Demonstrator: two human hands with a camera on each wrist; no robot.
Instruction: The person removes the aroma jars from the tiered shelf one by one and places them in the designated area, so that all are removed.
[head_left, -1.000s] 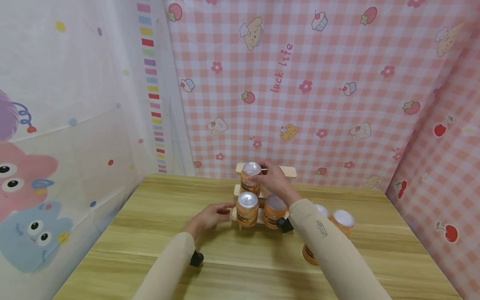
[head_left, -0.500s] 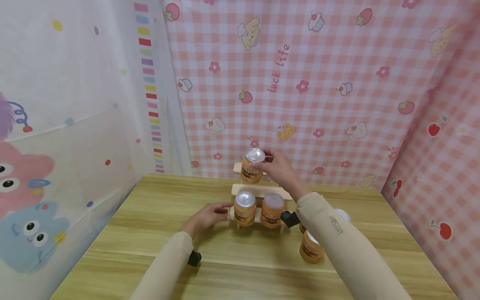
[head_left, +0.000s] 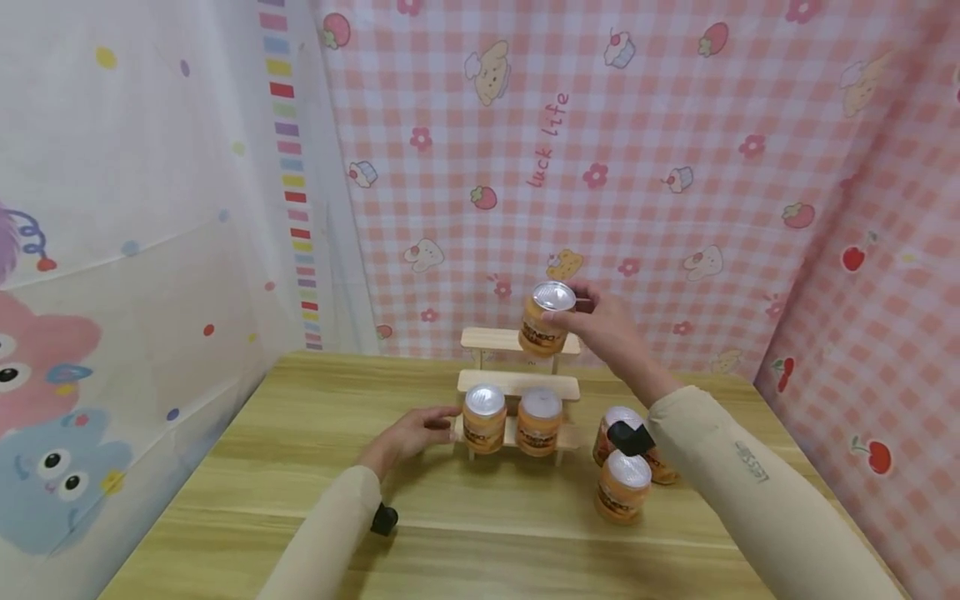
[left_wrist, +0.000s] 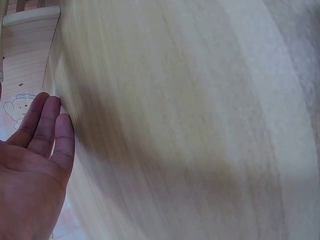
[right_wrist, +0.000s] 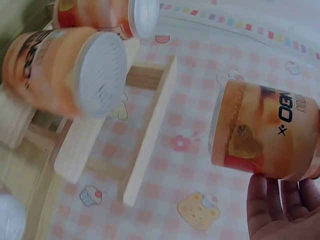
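Observation:
My right hand (head_left: 611,329) grips an orange can (head_left: 542,327) with a silver lid, thumb on the near side. In the head view this can overlaps the right part of the top shelf; in the right wrist view it is apart from the wooden tiered rack (head_left: 517,384). Two similar cans, a left one (head_left: 483,427) and a right one (head_left: 538,429), stand upright on the rack's lowest shelf. My left hand (head_left: 405,437) lies beside that shelf's left end with extended fingers and holds nothing. Whether its fingertips touch the rack, I cannot tell.
Right of the rack, more orange cans stand on the wood-grain table (head_left: 442,533): a front can (head_left: 621,493), a can behind it (head_left: 602,440), and another can (head_left: 663,469) partly covered by the right sleeve. A pink checked cloth (head_left: 645,125) hangs behind.
My right hand has lifted its can from the left of the middle shelf, up and then to the right. My left hand has stayed by the rack. The head view has shifted slightly.

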